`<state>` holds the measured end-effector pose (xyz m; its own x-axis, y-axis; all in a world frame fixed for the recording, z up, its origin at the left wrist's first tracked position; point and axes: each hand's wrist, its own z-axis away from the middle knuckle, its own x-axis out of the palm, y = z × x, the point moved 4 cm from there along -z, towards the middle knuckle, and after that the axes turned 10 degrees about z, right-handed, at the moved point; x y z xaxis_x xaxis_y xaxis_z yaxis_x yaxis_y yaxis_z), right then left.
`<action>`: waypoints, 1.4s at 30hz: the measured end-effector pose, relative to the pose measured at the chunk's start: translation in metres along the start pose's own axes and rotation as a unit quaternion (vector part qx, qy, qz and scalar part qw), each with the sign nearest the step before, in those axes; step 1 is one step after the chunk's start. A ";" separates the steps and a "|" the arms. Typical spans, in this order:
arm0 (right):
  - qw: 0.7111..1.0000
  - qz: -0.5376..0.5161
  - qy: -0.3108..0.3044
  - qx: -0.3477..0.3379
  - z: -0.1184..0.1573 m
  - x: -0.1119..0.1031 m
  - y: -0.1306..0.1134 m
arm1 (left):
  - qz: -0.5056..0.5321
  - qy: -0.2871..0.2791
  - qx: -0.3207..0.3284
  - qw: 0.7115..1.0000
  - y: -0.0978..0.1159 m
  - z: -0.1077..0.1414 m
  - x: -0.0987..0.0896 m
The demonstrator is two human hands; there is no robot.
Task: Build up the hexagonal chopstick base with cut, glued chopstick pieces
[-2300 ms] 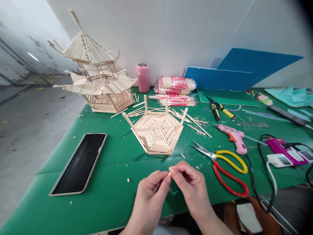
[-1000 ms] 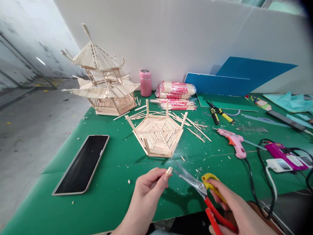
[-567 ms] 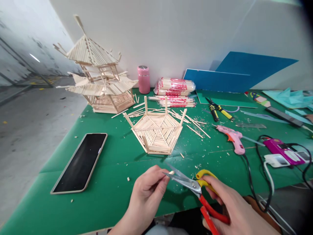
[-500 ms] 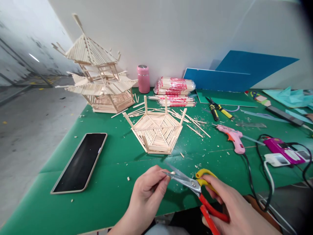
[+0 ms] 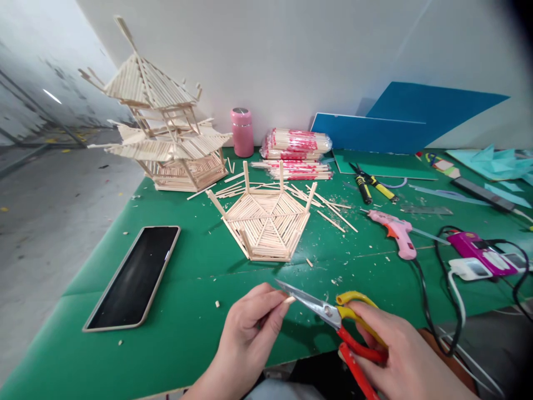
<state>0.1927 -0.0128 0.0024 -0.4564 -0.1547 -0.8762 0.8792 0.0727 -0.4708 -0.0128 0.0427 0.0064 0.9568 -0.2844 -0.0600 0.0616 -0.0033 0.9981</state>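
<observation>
My left hand [image 5: 254, 328] pinches a short wooden stick [image 5: 290, 300] between thumb and fingers; only its pale end shows. My right hand [image 5: 400, 344] is wrapped around the yellow and red handles of a pair of scissors [image 5: 322, 311]. The blades are nearly together and point left, just above the stick's end. Beyond both hands, a six-sided wooden stick base [image 5: 268, 225] with upright posts at its corners rests on the green table [image 5: 195, 344].
At the back left stands a stick pagoda [image 5: 166, 144]. A phone [image 5: 133, 278] lies at left. Toward the right are a pink glue gun [image 5: 393, 230], pliers [image 5: 370, 183] and a purple power strip [image 5: 478, 255] with cables. Packaged sticks [image 5: 295, 144] and a pink flask [image 5: 242, 133] stand behind.
The scissor blades have come closer together and now sit above the stick's end instead of around it. My left hand has stayed nearly in place, still pinching the stick.
</observation>
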 end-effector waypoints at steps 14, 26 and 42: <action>0.942 0.274 0.140 0.133 0.000 -0.011 0.087 | 0.429 0.041 -0.245 0.868 -0.033 0.028 0.020; 0.936 -0.319 0.138 0.046 -0.011 0.023 -0.017 | 0.416 0.043 -0.230 0.879 -0.028 0.032 0.036; 0.896 -0.420 0.121 0.080 -0.039 0.030 -0.048 | 0.292 0.049 -0.223 0.929 -0.017 0.022 0.035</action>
<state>0.1313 0.0171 -0.0055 -0.9653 0.1313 -0.2258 0.2113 -0.1152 -0.9706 0.0132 0.0121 -0.0128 0.8838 -0.0243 0.4672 -0.3857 0.5274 0.7570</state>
